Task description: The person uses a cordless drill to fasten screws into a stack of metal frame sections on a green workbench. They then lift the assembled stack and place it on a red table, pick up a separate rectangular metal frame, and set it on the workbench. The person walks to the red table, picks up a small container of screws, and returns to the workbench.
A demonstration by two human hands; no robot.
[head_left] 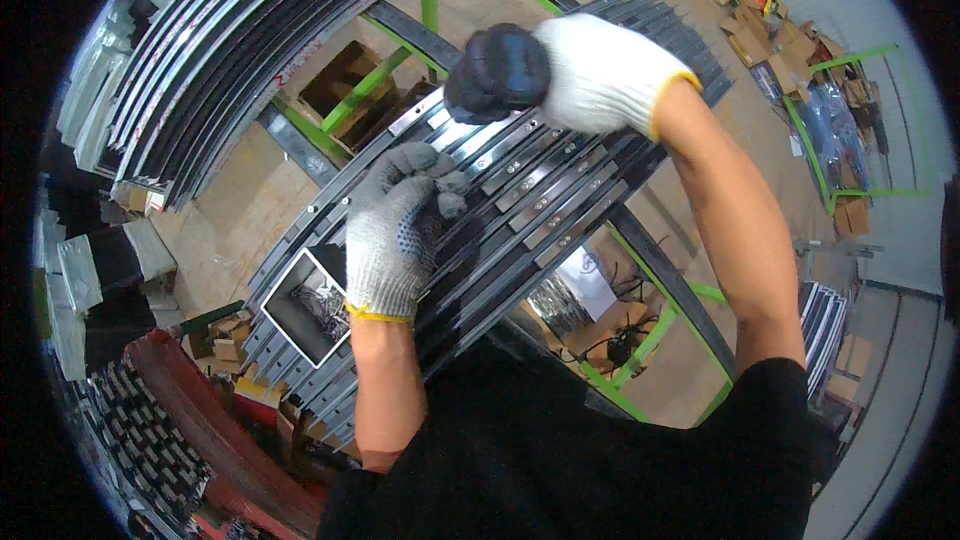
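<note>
A stack of long dark metal rails (530,190) with silver plates and screws lies across a green-framed rack in front of me. My left hand (400,230), in a grey dotted knit glove, rests on the rails with its fingers pinched at one rail's edge. My right hand (560,70), in a white glove with dark coated fingers, is clenched above the far end of the rails; whether it grips a small part is hidden. A white open box of small dark screws (310,305) sits on the rails just left of my left wrist.
More long rails (230,40) lie bundled on a rack at the upper left. Wrapped white profiles (90,260) stand at the left. Cardboard boxes (760,20) litter the floor at the upper right beside a green frame (850,120). A red stand (220,430) is at the lower left.
</note>
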